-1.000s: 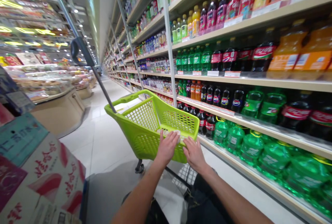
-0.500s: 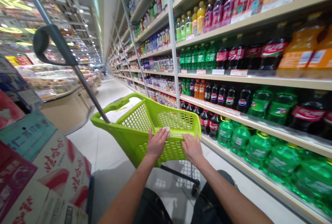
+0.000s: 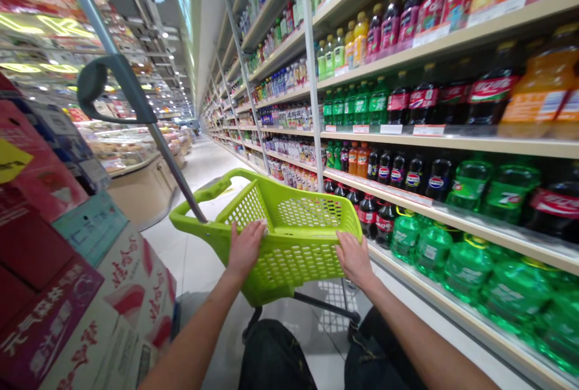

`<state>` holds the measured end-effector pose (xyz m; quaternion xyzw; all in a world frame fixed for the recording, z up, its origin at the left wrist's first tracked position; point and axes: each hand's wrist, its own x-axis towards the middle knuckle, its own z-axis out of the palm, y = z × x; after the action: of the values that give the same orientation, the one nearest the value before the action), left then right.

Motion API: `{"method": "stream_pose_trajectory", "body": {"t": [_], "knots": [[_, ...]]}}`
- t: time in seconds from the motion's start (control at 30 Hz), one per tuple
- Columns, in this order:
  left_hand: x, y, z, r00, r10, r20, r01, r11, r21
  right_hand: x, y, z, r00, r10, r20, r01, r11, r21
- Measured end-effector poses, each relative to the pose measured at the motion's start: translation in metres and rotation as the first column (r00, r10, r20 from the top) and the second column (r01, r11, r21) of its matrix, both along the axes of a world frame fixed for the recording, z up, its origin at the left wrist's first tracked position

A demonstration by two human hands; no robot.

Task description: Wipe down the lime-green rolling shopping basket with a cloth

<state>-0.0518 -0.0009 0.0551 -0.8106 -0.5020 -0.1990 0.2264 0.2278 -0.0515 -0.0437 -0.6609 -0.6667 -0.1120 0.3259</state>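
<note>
at our far left we see stacked drink cartons (image 3: pixel 133 284), then a metal pole (image 3: pixel 169 170) with a dark looped grip, rising from the handle end of the green plastic shopping cart (image 3: pixel 294 260). the cart stands just before our knees, on the pale floor between the cartons and the drink shelves. its moulded push handle (image 3: pixel 212 190) looks the surest place to take hold for steering. our left hand (image 3: pixel 245 248) bends over the near rim, fingers drawn together on a pale crumpled wad, mostly hidden; it seems soft and light. how hard we press, we cannot tell. between our hands, the perforated basket wall looks stiff with a little flex, smooth enough to slip under a loose palm, and hardly fragile. we judge the cart light for its bulk and, on casters, quick to roll or swivel. our right hand (image 3: pixel 355 257) is partly closed, fingers hooked over the rim near its right corner, a sound spot for steadying. beyond it sit large green soda bottles (image 3: pixel 461 263) on the lowest shelf
</note>
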Motion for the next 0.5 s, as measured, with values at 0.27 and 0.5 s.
{"method": "stream_pose_trajectory", "body": {"t": [0.27, 0.5], "knots": [[-0.043, 0.007, 0.034, 0.961, 0.258, 0.101, -0.27, 0.954, 0.134, 0.008, 0.004, -0.01, 1.0, -0.028, -0.014, 0.028, 0.999, 0.034], [0.03, -0.003, 0.004, 0.999, -0.049, -0.001, 0.048, 0.989, -0.137, 0.016, 0.007, -0.014, 1.0, 0.014, 0.006, -0.015, 0.997, 0.072]]}}
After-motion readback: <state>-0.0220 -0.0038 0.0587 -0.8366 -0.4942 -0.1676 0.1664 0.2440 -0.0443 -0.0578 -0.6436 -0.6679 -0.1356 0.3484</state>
